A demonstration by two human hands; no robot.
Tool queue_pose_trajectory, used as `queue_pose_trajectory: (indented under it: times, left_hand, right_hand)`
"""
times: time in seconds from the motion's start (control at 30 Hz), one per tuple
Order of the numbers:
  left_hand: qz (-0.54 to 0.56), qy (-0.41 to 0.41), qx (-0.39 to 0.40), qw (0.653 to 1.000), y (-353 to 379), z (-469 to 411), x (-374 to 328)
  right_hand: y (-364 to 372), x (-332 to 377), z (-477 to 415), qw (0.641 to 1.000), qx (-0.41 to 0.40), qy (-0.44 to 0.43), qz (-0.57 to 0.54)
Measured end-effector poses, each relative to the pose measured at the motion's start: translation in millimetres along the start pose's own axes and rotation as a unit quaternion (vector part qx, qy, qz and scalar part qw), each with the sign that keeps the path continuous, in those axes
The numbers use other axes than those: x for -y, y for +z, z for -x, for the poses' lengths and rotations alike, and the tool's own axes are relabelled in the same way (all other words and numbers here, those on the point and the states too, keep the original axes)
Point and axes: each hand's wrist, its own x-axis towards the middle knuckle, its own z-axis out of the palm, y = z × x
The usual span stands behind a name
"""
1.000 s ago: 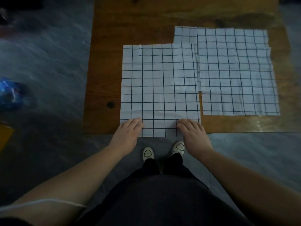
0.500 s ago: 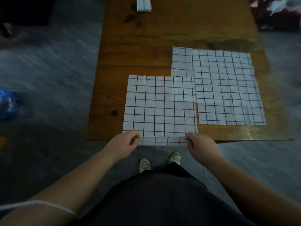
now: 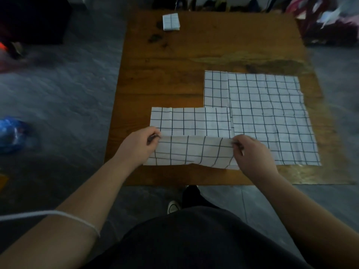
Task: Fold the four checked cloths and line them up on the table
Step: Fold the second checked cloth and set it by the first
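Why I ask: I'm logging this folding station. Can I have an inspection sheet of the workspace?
Surface: wooden table, dark stains near its far left.
Job's things: near cloth partly lifted, its near edge brought over itself; right cloth flat, overlapping a third cloth; folded cloth at the far edge.
Clutter: nothing seen.
Grippers: left hand and right hand each pinch a corner of the near cloth.
Cables: thin white cord across the left forearm.
Surroundings: grey floor; blue object on it at left; blurred colourful things far right.
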Motion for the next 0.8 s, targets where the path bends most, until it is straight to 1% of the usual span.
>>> queue_pose_trajectory:
  times: [0.1,0.2,0.3,0.43,0.57,0.73,0.8]
  left_hand:
    - [-0.019,-0.006,-0.008,1.000,-10.5,-36.7,-4.7]
    - [-0.046,-0.016,-0.009,0.999,-13.7,-74.1,-5.8]
    - [-0.088,-0.035,-0.006,0.995,-8.1,-109.7,-2.8]
    - [-0.114,-0.071,0.027,0.991,8.8,-141.4,6.6]
    - [-0.135,-0.079,0.033,0.987,24.2,-150.6,12.8]
    - [-0.149,-0.098,0.040,0.983,32.0,-136.2,15.4]
    - [-0.149,-0.093,0.045,0.984,34.1,-125.6,14.7]
  right_hand:
    - [-1.8,-2.3,-40.7,1.000,-0.005,0.005,-0.004]
    - [3.3,-3.7,-82.7,1.000,0.013,0.012,0.004]
    - [16.2,-9.8,-120.4,0.998,0.052,0.029,0.016]
    - [41.8,-21.5,-153.3,0.992,0.117,0.047,0.030]
    - [56.5,-26.0,-168.0,0.985,0.163,0.057,0.025]
    - [54.4,-32.1,-162.3,0.987,0.143,0.067,0.000]
    - [51.2,-32.4,-151.6,0.989,0.136,0.066,-0.003]
